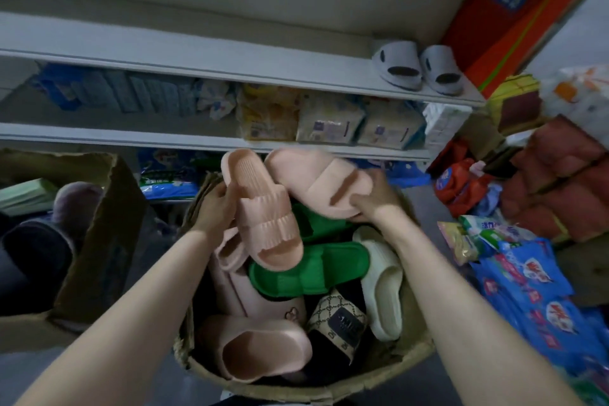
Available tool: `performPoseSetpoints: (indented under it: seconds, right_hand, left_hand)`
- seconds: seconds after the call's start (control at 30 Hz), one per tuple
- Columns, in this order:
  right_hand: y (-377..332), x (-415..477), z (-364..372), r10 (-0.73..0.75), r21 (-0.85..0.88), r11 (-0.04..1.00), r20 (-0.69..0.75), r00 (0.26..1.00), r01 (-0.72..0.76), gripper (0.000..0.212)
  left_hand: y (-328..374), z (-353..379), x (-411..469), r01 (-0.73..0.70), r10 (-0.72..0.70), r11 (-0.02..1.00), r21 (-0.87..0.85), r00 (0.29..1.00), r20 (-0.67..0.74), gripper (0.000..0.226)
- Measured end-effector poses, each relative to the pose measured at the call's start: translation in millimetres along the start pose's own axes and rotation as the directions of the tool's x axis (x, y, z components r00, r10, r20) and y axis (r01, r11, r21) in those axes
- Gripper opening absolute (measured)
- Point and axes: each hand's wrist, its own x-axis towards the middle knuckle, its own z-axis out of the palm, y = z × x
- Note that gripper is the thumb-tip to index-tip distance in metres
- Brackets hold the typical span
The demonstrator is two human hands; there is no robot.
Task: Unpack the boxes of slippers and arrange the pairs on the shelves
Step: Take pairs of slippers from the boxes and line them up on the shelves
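At the far left an open cardboard carton (99, 217) stands on the floor with its flap raised. Just right of it, the left hand (214, 208) has its fingers curled round the side of a pink ridged slipper (267, 227), holding it sole-down and tilted above the slipper box (408, 358). Beside it the right hand (372, 201) grasps the strap end of a second pink slipper (313, 178), which is turned on its side with its toe touching the first. Both are lifted over the box, below the lower shelf edge. In the box beneath lie another pink slipper (260, 349), a green slipper (313, 270), a patterned brown slipper (339, 320) and a cream slipper (384, 293), all jumbled together. Above, the top shelf (164, 49) carries a pair of white slippers (398, 64) at its right end, next to an orange carton (514, 16). Blue packets (534, 300) are heaped on the floor at the far right.
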Motion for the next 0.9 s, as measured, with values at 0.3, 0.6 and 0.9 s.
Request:
performPoseSetpoints:
  seconds: [0.3,0.6,0.9]
  right_hand:
    - [42,-9,20,0.188,-0.074,0.982,0.203,0.961,-0.176,0.051]
    - [11,-9,32,-0.029,0.036,0.999,0.111,0.993,0.025,0.051]
    - [-23,-31,73,-0.162,0.094,0.984,0.121,0.979,0.151,0.064]
  left_hand:
    - [-19,-8,-28,-0.023,-0.038,0.986,0.165,0.933,0.359,0.146]
    - [-35,-22,-26,-0.143,0.058,0.952,0.270,0.953,0.299,0.117]
    - [-3,4,-27,-0.025,0.069,0.982,-0.188,0.970,0.232,0.072]
